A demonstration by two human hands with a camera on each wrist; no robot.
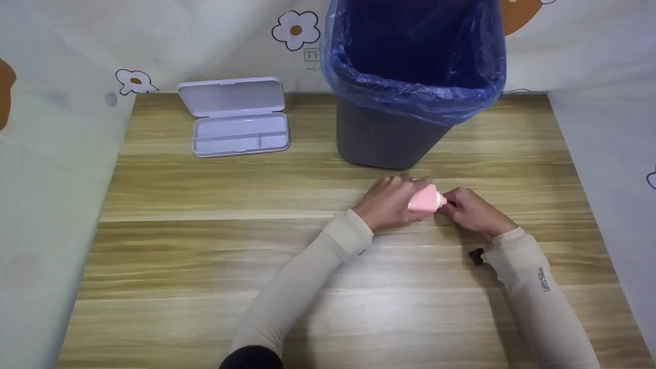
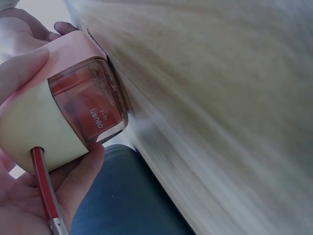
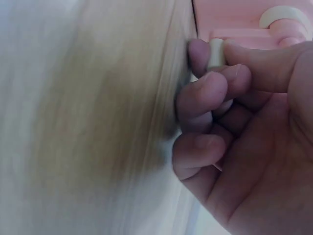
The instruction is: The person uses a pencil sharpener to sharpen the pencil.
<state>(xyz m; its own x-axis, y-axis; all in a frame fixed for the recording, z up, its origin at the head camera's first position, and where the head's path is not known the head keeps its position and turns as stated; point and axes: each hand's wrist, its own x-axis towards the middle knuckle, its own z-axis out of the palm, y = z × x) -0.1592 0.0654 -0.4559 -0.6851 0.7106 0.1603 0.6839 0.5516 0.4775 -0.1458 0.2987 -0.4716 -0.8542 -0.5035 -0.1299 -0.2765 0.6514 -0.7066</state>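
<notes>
A pink and cream crank pencil sharpener [image 1: 424,202] is in my left hand [image 1: 388,203], over the table in front of the bin. The left wrist view shows its see-through shavings drawer [image 2: 89,100] and a red and grey pencil [image 2: 45,188] standing in its hole, the metal ferrule outward. That hand's thumb and fingers grip the body from both sides. My right hand [image 1: 476,214] pinches the pale knob [image 3: 216,53] of the pink crank [image 3: 242,34] between thumb and fingertip, its other fingers curled. The pencil is hidden in the head view.
Behind my hands stands a dark grey bin [image 1: 379,136] lined with a blue bag [image 1: 410,102]. At the back left lies a lidded pale pencil case [image 1: 236,128], its lid raised. Flower-patterned cloth [image 1: 220,41] borders the wooden table [image 1: 205,246].
</notes>
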